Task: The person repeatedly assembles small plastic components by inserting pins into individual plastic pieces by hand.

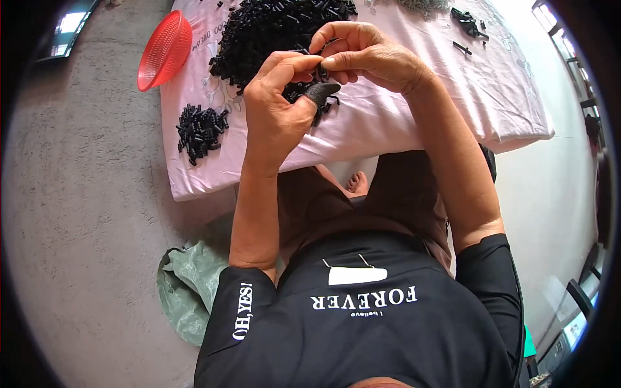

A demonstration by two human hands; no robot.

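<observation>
My left hand [278, 107] and my right hand [372, 57] meet fingertip to fingertip over the near part of a pink cloth-covered table [388, 123]. A black sleeve [320, 94] covers the left thumb, which points toward the right hand. Both hands are closed in a pinch. A small dark piece [323, 72] shows between the fingers, too hidden to name. Behind them lies a big heap of short black tubes [265, 39]. More black pieces [330, 103] lie below the fingers, partly covered by the left thumb.
A smaller pile of black tubes [199, 132] lies left on the cloth. A red perforated basket [167, 52] leans at the table's left edge. Grey small parts [424, 6] and a few black pieces [467, 24] sit far right. A green sack [191, 284] rests on the floor.
</observation>
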